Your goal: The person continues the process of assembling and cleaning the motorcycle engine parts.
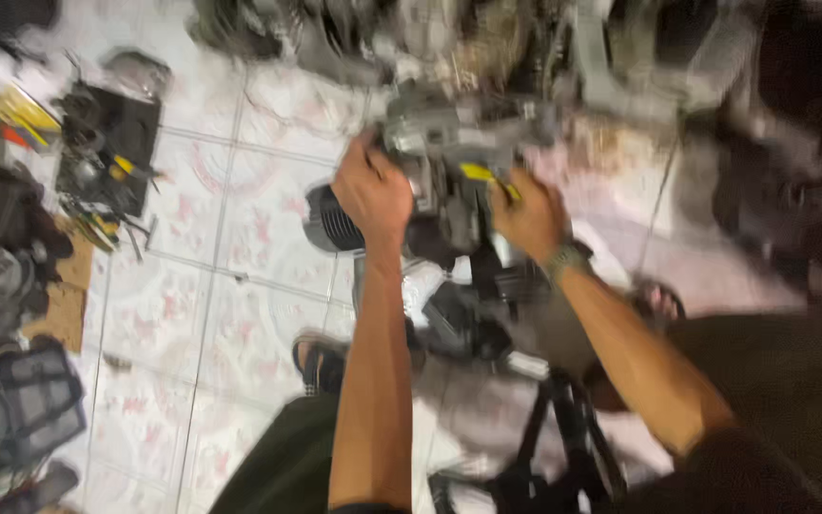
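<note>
Left hand (373, 193) clasped on grey engine (449, 152), right hand (528, 217) pinching yellow tool (483, 175) beside it, tiled floor (240, 247), tool tray (111, 143) at left edge.

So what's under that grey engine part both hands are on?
Below the grey engine part sit a ribbed black cylinder and blurred black parts on the tiled floor. The left hand and right hand cover the rest.

Likely repair workshop: scattered tools (107, 167), engine parts (459, 143).

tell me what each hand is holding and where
Left hand grips the grey engine part at its left side; right hand holds a yellow-handled tool by its handle.
</note>
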